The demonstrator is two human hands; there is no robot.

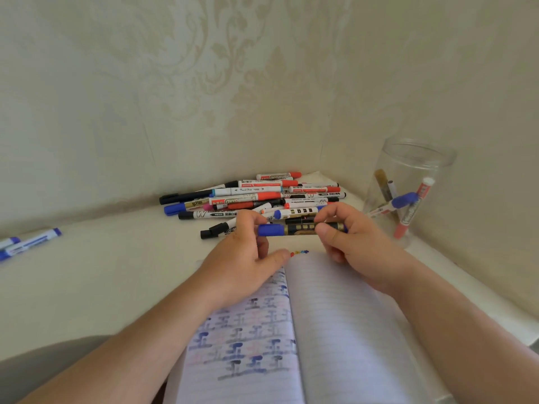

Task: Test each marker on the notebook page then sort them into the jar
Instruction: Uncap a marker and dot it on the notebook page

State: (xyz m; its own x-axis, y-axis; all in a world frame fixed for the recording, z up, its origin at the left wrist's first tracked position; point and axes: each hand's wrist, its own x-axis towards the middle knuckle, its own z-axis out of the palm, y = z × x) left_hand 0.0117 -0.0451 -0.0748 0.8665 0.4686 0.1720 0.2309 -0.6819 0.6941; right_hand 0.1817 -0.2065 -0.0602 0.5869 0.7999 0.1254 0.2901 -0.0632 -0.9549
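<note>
Holding a blue-capped marker [300, 229] level above the top edge of the open notebook [335, 330], the person has both hands on it: the left hand [245, 258] pinches the blue cap end with curled fingertips, and the right hand [350, 243] grips the dark, gold-patterned barrel between thumb and fingers. Can't tell if the cap is actually loose or fully seated, it looks closed from here. The notebook lies spread flat on the pale tabletop [102, 272], left page covered in rows of blue, grey and pinkish test scribbles, right page lined and mostly bare, with a tiny row of colored dots [299, 252] at the top near the spine, just below the marker. Behind the hands sits a messy pile of markers [256, 196], red, blue and black caps all jumbled against the wall. Off to the right, near the corner, stands a clear plastic jar [408, 193], upright, with a handful of markers leaning inside, one with a blue cap, one red, one goldish. Way over on the left edge of the table lie a couple of blue markers [29, 243], well apart from everything else. Patterned cream wallpaper [233, 83] fills the background.
</note>
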